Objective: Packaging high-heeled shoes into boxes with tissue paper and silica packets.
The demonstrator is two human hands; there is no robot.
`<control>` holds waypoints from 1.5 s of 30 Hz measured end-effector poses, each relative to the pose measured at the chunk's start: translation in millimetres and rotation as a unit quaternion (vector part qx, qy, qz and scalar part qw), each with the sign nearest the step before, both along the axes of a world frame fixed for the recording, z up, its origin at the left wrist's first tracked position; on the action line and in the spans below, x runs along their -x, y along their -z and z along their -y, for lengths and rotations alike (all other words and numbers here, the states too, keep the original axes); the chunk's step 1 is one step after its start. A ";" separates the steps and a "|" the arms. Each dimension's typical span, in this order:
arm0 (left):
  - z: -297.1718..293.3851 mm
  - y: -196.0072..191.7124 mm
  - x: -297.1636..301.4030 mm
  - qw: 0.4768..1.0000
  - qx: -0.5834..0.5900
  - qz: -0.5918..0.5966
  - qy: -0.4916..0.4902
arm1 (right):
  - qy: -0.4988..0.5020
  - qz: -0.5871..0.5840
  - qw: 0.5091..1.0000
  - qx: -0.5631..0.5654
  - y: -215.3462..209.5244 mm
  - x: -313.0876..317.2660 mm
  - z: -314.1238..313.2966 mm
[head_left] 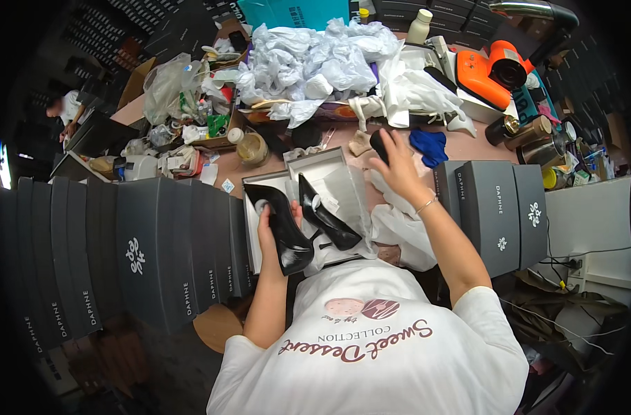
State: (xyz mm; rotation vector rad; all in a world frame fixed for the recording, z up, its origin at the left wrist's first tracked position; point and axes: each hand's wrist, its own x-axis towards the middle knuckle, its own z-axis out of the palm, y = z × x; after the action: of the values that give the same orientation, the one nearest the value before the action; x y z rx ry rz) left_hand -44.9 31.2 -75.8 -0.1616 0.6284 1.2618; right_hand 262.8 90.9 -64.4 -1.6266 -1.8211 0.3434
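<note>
A left hand (267,234) is holding a black high-heeled pump (285,232) over an open shoebox (253,243).
Its thumb and fingers are clasping the pump's sides; the matching pump (331,227) is lying just right. Farther right, the right hand's (400,169) slightly spread fingers are touching a dark pad (378,146); gripping, I cannot tell.

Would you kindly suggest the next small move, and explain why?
Perhaps bring the dark object at the right hand over to the black shoe: the left hand holds that shoe raised, while the other shoe rests on white paper.
</note>
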 end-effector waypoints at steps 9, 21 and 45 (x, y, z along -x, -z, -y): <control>0.2 -68.6 -71.9 0.932 -0.193 -0.243 0.185 | -0.167 -0.055 0.976 0.128 -46.4 61.3 114.3; -88.1 50.2 -237.4 0.098 -0.565 -0.709 0.412 | 0.043 -0.805 0.592 -0.009 -55.8 -99.1 227.6; 82.9 66.1 58.0 0.843 0.135 -0.519 0.047 | -0.073 -0.868 0.440 0.217 -20.7 0.7 212.2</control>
State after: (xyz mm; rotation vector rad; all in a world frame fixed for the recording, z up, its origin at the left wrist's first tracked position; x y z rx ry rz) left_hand -102.9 -51.8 -141.9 0.3607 1.7329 1.0895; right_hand 262.1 -121.3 -43.6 -0.4187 -0.0835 1.7894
